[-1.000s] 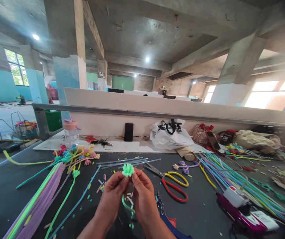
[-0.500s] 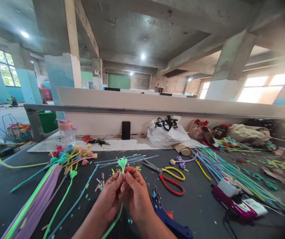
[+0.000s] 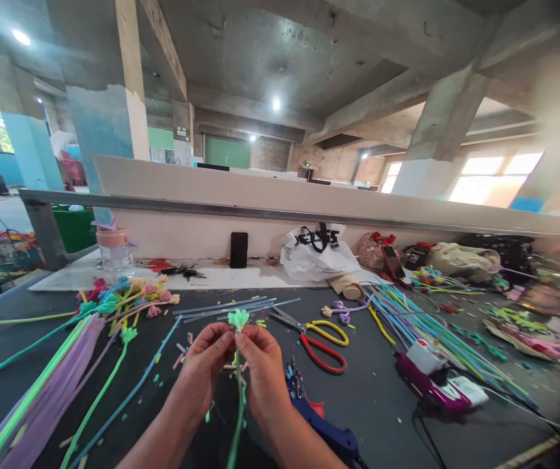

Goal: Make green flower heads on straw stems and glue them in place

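Both my hands hold a green pipe-cleaner flower (image 3: 238, 318) upright over the dark table (image 3: 378, 404). My left hand (image 3: 202, 371) pinches the stem just below the fuzzy head from the left. My right hand (image 3: 259, 374) pinches the same spot from the right, fingers closed. The green stem (image 3: 236, 423) hangs down between my wrists toward me.
Finished pipe-cleaner flowers (image 3: 128, 296) and long purple and green pipe cleaners (image 3: 40, 397) lie at left. Yellow and red scissors (image 3: 322, 342), a blue tool (image 3: 322, 426), a purple glue gun (image 3: 431, 384) and a bundle of blue-green pipe cleaners (image 3: 436, 339) lie at right. A phone (image 3: 239, 249) and white bag (image 3: 316, 254) stand behind.
The flower head was turned from facing me to side-on and upright. The stem now hangs straight down between my hands. The view has shifted right.
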A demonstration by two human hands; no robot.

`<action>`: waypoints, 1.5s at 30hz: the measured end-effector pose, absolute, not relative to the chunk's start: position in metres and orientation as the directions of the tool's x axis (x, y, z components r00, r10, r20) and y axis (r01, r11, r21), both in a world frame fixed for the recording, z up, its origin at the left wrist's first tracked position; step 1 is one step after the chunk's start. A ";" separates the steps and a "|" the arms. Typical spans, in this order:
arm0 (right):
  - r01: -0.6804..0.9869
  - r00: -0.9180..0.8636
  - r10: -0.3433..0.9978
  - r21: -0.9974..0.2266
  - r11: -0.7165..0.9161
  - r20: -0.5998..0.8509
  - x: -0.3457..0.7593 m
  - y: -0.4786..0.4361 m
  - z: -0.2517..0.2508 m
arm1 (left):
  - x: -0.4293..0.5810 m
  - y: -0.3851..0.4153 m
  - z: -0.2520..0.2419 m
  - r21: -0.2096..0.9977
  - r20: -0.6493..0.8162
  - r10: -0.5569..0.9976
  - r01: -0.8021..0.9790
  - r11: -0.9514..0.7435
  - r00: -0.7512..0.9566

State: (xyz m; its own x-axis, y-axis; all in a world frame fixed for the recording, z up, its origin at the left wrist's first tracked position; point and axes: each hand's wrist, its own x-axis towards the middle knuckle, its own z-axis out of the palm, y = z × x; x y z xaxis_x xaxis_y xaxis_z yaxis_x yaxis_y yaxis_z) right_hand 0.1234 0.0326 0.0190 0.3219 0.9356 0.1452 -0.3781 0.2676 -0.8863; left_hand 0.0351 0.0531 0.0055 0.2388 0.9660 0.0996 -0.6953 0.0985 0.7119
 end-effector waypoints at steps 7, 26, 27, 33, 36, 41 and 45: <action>-0.051 0.406 0.887 -0.964 0.262 0.220 0.128 0.037 0.012 | 0.034 0.051 0.010 0.722 0.071 0.952 -0.674 0.156 0.296; 0.211 0.362 0.861 -0.931 0.297 0.357 0.125 0.032 0.018 | 0.031 0.054 0.009 0.682 -0.030 0.943 -0.683 0.261 0.331; 0.209 0.350 0.864 -0.930 0.304 0.361 0.125 0.032 0.018 | 0.031 0.055 0.010 0.676 -0.038 0.940 -0.685 0.273 0.338; 0.193 0.302 0.872 -0.920 0.340 0.386 0.126 0.032 0.013 | 0.027 0.057 0.006 0.623 -0.055 0.908 -0.696 0.357 0.416; 0.194 0.288 0.869 -0.913 0.358 0.402 0.126 0.032 0.012 | 0.026 0.058 0.003 0.603 -0.044 0.889 -0.698 0.387 0.455; 0.255 0.348 0.818 -0.886 0.388 0.458 0.127 0.034 0.009 | 0.028 0.053 0.009 0.573 -0.052 0.870 -0.698 0.429 0.491; 0.362 0.378 0.760 -0.840 0.404 0.529 0.131 0.036 0.008 | 0.032 0.047 0.015 0.633 -0.050 0.906 -0.688 0.355 0.421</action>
